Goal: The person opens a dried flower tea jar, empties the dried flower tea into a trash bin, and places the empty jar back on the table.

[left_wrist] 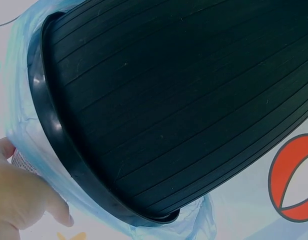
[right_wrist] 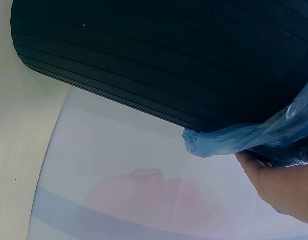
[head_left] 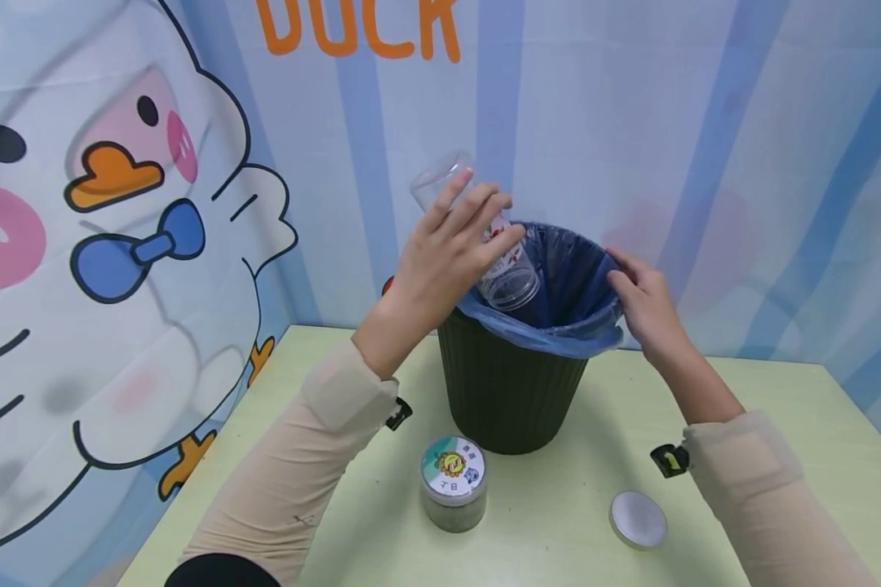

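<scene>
My left hand point(head_left: 455, 244) holds a clear plastic jar point(head_left: 512, 281) with a red-and-white label. The jar tilts, its lower right end inside the mouth of a black trash can point(head_left: 514, 391) and its other end sticking up past my fingers. A blue trash bag point(head_left: 558, 338) lines the can and folds over its rim. At the can's right side, my right hand point(head_left: 646, 306) grips the bag-covered rim. The left wrist view shows part of my left hand point(left_wrist: 23, 195) beside the rim; the right wrist view shows my right hand point(right_wrist: 279, 187) at the bag's edge.
In front of the can stands a lidded jar point(head_left: 453, 489) with a sunflower sticker on top. A round silver lid point(head_left: 637, 519) lies to its right on the pale green table point(head_left: 543, 530). Behind the table hangs a blue striped duck backdrop point(head_left: 595, 122).
</scene>
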The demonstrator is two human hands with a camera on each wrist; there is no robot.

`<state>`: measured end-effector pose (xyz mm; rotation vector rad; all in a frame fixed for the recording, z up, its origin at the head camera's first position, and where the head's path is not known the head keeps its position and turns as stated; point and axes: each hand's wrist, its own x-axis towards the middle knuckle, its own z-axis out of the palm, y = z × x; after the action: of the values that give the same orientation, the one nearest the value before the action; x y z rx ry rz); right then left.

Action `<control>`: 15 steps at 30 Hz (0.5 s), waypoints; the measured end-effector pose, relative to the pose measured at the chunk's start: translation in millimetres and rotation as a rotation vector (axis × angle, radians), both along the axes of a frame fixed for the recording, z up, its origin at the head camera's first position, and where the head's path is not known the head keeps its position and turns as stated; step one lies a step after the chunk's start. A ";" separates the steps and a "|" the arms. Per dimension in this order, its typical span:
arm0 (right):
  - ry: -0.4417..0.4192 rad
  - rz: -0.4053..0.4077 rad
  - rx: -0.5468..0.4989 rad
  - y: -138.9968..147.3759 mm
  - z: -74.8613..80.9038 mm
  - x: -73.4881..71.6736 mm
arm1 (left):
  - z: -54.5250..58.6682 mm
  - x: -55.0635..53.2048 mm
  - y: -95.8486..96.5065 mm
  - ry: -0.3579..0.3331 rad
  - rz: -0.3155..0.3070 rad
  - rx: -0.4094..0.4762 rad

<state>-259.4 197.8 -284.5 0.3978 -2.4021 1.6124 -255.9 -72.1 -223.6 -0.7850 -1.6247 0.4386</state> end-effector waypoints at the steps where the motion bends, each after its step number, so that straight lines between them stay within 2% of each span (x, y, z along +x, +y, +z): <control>1: -0.002 -0.001 0.001 0.3 0.0 0.2 | 0.0 0.0 -0.1 0.002 0.004 0.000; 8: 0.003 -0.005 0.009 1.2 -1.1 1.3 | -1.3 -0.4 -2.2 0.001 0.007 0.038; 15: 0.004 -0.005 0.011 2.3 -1.7 1.3 | -2.1 1.9 -5.6 -0.065 0.017 0.130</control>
<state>-258.1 200.1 -286.2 0.3960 -2.4077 1.5957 -254.0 -77.7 -225.8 -0.6937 -1.7032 0.3191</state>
